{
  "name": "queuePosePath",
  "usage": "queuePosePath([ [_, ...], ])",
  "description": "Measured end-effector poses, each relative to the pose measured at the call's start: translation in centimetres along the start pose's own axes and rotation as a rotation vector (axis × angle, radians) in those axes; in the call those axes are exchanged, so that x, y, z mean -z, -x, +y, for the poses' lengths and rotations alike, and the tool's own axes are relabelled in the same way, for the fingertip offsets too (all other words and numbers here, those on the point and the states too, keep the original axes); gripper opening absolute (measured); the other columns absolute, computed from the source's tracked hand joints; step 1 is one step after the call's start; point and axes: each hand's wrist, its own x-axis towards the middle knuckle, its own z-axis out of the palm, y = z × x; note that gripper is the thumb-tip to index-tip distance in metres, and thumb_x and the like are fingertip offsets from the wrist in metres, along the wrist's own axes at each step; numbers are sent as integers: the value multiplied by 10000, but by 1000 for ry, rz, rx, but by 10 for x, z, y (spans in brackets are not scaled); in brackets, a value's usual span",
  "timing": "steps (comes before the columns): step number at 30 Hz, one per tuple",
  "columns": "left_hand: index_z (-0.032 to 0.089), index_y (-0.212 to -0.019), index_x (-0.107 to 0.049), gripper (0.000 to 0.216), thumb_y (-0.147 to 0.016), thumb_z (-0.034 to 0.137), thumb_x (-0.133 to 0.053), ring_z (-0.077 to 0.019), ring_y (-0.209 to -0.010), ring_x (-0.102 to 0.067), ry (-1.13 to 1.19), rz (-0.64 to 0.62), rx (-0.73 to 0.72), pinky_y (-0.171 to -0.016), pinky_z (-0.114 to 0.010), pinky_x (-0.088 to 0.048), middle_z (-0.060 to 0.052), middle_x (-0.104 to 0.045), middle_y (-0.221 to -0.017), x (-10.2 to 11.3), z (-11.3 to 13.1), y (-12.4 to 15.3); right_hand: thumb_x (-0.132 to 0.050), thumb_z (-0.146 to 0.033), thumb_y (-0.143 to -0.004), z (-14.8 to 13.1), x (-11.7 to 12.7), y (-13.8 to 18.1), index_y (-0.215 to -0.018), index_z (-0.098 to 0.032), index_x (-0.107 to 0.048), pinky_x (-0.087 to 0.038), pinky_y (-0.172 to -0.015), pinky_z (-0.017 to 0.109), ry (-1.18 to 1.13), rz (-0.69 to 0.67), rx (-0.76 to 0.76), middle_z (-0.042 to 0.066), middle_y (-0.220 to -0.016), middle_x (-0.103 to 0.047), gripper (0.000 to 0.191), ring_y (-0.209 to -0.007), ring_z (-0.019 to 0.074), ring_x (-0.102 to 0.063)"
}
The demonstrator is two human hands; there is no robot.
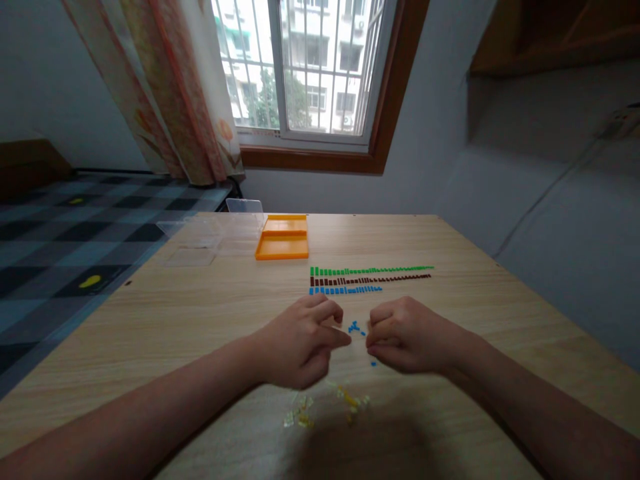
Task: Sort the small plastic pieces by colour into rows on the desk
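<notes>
Over the middle of the table, my left hand [307, 340] has its index finger stretched toward a small heap of blue building bricks [355, 327], and nothing shows in it. My right hand [405, 335] is closed just right of that heap, fingertips pressed together; what they hold, if anything, is hidden. One loose blue brick [373, 364] lies below its fingers. Beyond my hands run three rows of tiny pieces: green [370, 271], dark brown [370, 280] and blue [345, 291]. Nearer me are scattered yellow and clear pieces [350, 399].
An open orange tray [283, 255] sits at the back of the wooden table [230, 313]. Left of it stand clear plastic boxes [200, 240]. A bed with a checked cover [100, 227] adjoins the left side. Behind are a barred window [320, 73] and a curtain [165, 87].
</notes>
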Motion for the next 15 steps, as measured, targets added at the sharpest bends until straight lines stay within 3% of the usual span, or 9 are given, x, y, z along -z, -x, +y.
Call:
queuePosePath([
  [15,208,-1026,-768,331,-824,144,-514,-216,-918,-566,146,87,167,-859,-400,-488,-69,-620,-979,-1,-6,1,-640,-157,-863,27,31,12,-864,-219,-788,-388,-622,241,120,33,-226,8,-811,-711,161,-702,115,-610],
])
